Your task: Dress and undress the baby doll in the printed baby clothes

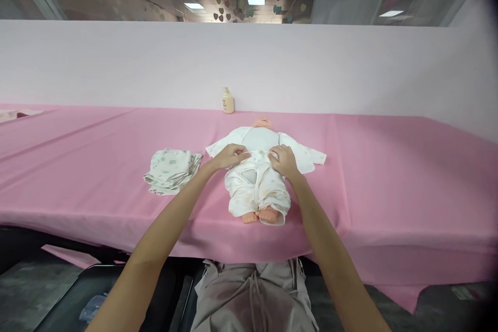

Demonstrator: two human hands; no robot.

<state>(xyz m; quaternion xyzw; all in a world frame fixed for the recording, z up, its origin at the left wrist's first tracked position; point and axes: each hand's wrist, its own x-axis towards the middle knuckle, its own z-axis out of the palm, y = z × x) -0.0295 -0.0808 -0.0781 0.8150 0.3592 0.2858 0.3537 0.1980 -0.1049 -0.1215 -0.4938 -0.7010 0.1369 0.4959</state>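
Looking down on a long table draped in a pink cloth (389,176), backed by a pale pink wall (116,62). Near the front edge, straight ahead: a plastic baby doll (257,140) flat on its back, long axis running directly away from the body, head toward the wall, bare feet toward the table's front edge. Dressed in a white long-sleeved top (307,154), open and spread out to both sides, and white printed trousers (254,189) covering the legs down to the ankles. Just left of the doll, not touching it, a folded stack of white printed cloths (172,170). Far back against the wall, roughly in line with the doll's head, a small cream pump bottle (227,101).

Both bare arms stretched forward, meeting at the doll's waist. Left hand (232,156) on the side of the waist nearer the folded stack, right hand (285,161) on the opposite side, level with each other across the doll's short axis and so equally near. Fingers of each hand curled and pressed together, pinching the top edge of the trousers; thumbs mostly hidden, exact grip hard to tell. Waistband right at the fingertips, trouser legs trailing back toward the body, torso just beyond the knuckles.
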